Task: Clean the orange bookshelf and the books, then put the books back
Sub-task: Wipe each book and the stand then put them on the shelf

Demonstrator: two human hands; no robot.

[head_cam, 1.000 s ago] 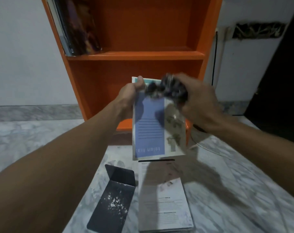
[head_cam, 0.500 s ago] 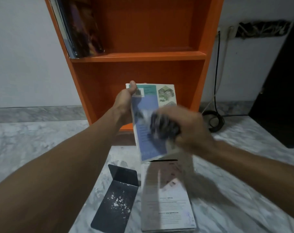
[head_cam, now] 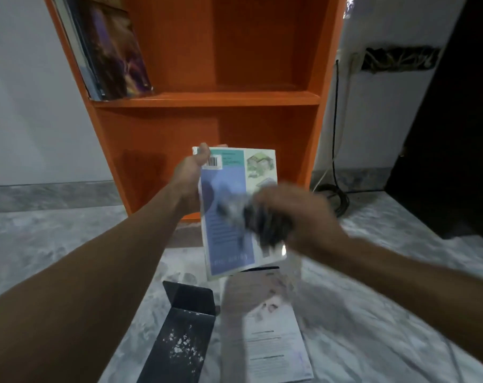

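Observation:
My left hand grips the top left corner of a blue and white book, held upright in front of the orange bookshelf. A dark crumpled cloth is bunched in my right hand, which presses it against the book's cover; both are blurred by motion. A second white book lies flat on the floor below. Several dark books lean at the left of the upper shelf.
A black metal bookend with white flecks lies on the marble floor left of the white book. A coiled black cable lies right of the shelf, below a wall socket. A dark doorway stands at the right.
My right hand with the cloth went from the book's top edge down over its cover. The book sits a little more upright in my left hand.

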